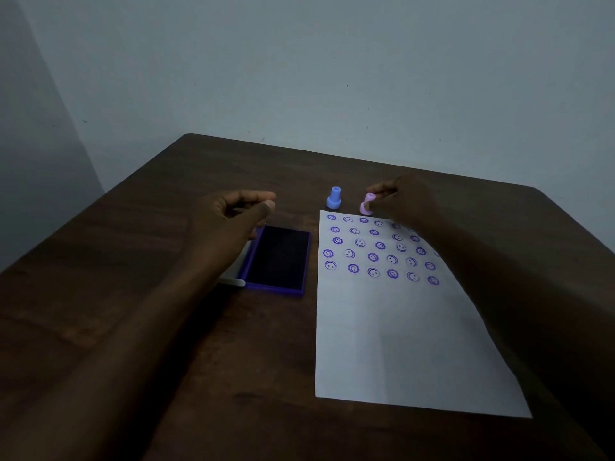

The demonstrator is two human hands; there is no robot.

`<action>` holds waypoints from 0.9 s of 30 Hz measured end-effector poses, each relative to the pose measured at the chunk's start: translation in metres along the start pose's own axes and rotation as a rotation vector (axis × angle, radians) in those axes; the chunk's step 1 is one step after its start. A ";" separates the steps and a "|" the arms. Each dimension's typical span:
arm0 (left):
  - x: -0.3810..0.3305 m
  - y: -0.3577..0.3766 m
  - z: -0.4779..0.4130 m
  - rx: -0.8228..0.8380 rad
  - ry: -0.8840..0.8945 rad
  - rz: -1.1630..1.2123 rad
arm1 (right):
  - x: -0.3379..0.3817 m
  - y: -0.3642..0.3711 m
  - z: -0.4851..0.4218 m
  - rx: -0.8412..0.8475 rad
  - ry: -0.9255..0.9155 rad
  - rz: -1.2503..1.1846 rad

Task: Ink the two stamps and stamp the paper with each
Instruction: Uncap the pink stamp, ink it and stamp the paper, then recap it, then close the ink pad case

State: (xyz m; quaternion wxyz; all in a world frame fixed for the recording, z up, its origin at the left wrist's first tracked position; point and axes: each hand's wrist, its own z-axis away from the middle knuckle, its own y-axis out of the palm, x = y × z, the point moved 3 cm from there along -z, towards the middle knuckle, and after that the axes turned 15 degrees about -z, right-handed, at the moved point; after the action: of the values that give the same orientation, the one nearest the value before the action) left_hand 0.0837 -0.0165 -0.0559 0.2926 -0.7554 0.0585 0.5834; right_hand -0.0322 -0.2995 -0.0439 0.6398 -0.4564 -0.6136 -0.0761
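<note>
Purple prints already fill the far part of the paper point(392, 331): five rows of smiley faces alternating with flower-edged faces, which suggests both stamps have been inked and pressed many times, while the larger near part of the sheet is blank. So the task reads as well under way, though how many more prints are wanted cannot be judged from here. The right hand point(404, 201) reaches over the paper's far edge, its fingers closed on the pink stamp point(367, 204), which tilts just beyond that edge; whether it is being lifted or set down cannot be told. Just to the left of that hand the blue stamp point(334, 198) stands upright and untouched on the dark wooden counter point(133, 261). The left hand point(233, 214) hangs loosely curled, thumb and fingers apart and holding nothing, above the far left corner of the open ink pad point(281, 259); the pad lies below and just right of that hand, its dark surface exposed, with its pale lid point(233, 276) folded out under the left forearm. If the pink stamp is coming up, the likely next step is a press on the pad and then a print in a new row nearer the person.
</note>
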 end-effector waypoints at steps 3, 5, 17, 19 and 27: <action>0.000 0.000 0.000 0.007 -0.004 0.005 | -0.001 0.001 -0.001 -0.004 -0.039 0.026; 0.000 0.000 0.000 0.015 -0.006 0.008 | -0.001 0.001 -0.001 -0.009 -0.040 0.037; -0.001 -0.002 0.001 0.014 -0.011 -0.014 | 0.018 0.003 0.019 -0.100 -0.076 0.041; -0.001 -0.004 0.001 0.002 -0.013 -0.014 | 0.035 0.011 0.036 -0.059 -0.154 0.096; 0.003 -0.017 -0.004 -0.043 -0.071 -0.068 | 0.075 0.058 0.119 0.383 -0.099 0.204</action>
State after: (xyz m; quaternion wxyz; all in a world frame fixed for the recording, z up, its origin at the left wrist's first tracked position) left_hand 0.0957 -0.0037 -0.0517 0.2977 -0.7420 0.0099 0.6006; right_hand -0.0615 -0.1513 -0.0283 0.6882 -0.3896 -0.5982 0.1297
